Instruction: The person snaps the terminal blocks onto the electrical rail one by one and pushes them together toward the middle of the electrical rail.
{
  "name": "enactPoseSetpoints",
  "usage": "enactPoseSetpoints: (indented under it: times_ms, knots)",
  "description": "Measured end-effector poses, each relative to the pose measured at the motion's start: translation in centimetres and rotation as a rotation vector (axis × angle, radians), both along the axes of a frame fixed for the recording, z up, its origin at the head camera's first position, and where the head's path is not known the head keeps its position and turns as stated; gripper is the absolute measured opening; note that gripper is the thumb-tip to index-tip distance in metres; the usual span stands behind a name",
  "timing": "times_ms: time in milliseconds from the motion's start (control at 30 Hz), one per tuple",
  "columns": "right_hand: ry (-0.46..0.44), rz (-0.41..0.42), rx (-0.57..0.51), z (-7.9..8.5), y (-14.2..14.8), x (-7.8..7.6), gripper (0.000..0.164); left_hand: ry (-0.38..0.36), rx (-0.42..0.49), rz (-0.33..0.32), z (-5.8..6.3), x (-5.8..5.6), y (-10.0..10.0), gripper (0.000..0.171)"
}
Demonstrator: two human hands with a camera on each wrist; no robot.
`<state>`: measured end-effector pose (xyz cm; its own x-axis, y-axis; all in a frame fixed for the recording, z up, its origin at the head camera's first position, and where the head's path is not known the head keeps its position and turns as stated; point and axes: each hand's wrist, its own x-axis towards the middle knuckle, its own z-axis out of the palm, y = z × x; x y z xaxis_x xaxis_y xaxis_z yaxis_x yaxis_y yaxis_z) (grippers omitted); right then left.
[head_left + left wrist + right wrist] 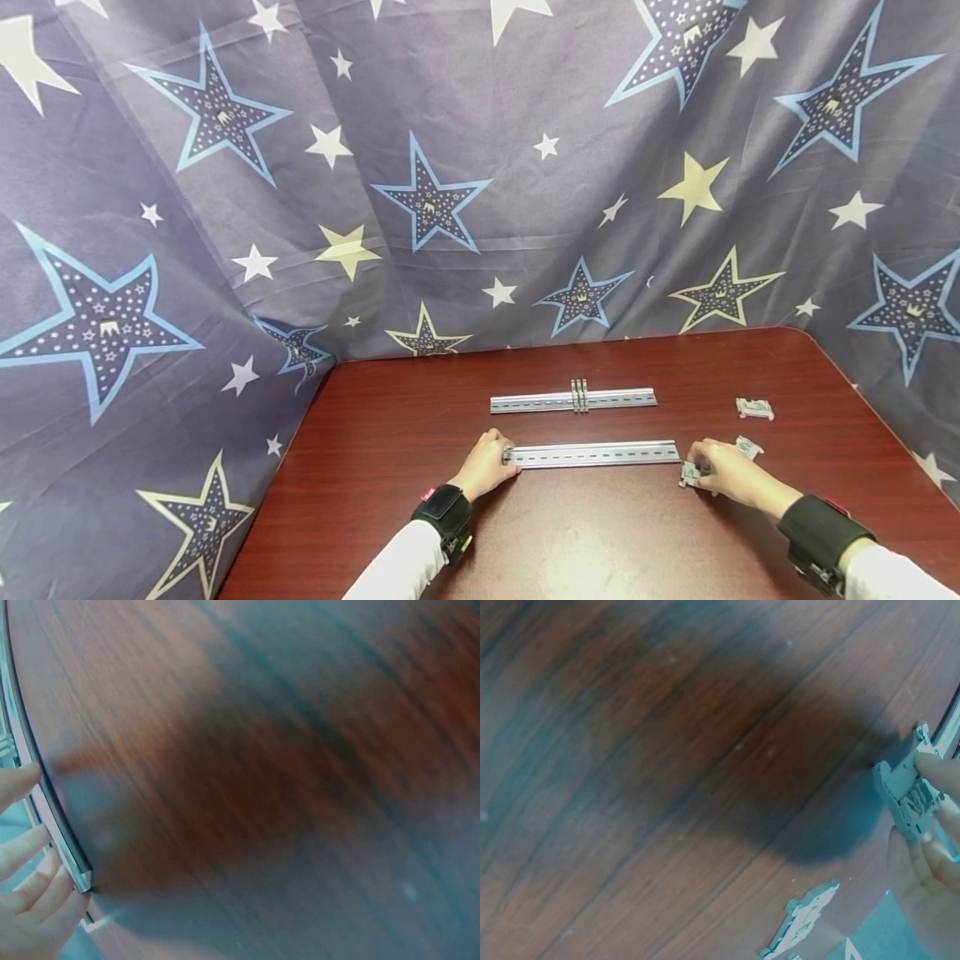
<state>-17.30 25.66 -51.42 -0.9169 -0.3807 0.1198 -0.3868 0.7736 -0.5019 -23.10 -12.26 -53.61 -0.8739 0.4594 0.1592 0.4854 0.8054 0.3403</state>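
A slotted metal DIN rail [592,455] lies across the table in front of me. My left hand [486,463] grips its left end, thumb on the near edge and fingers at the far side, as the left wrist view also shows on the rail [56,817]. Close to the rail's right end, my right hand [723,469] pinches a grey terminal block [690,474] between thumb and fingers. In the right wrist view this terminal block [909,787] is tilted, its flat side with cut-outs showing. Another terminal block [748,447] lies just behind the right hand.
Farther back lies a second DIN rail [532,403] with several narrow terminal blocks [579,396] clipped near its middle. One more loose terminal block [754,408] lies at the back right. A star-patterned cloth [450,283] hangs behind and beside the brown table [397,400].
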Motion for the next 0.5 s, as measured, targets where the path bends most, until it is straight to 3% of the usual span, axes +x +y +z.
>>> enactPoseSetpoints:
  times_ms: [200,500]
  knots:
    - [0.016,0.03,0.016,0.28,-0.22,-0.02,0.019,0.01,0.003,0.0,-0.09,0.04,0.01,0.031]
    - [-0.062,0.073,-0.07,0.75,-0.52,0.09,0.016,0.014,0.002,0.01,0.04,0.18,-0.03,0.03]
